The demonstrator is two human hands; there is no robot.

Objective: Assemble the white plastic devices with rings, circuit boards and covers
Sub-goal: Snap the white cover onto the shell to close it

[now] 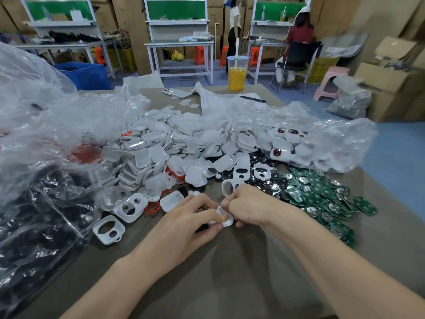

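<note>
A person's left hand [190,224] and right hand [250,206] together pinched a small white rounded plastic shell [226,221], held between them just above the grey-brown table [230,272]. The shell appeared light, stiff and slick, best gripped by its rim. Orange-red rubber rings [151,207] lay left of the left hand and green circuit boards [322,199] right of the right hand. White metal workbenches [179,42] stood beyond.

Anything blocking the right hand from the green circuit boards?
Nothing visible. The circuit boards lie loose just beside the right hand, which holds a white casing with the left hand.
</note>
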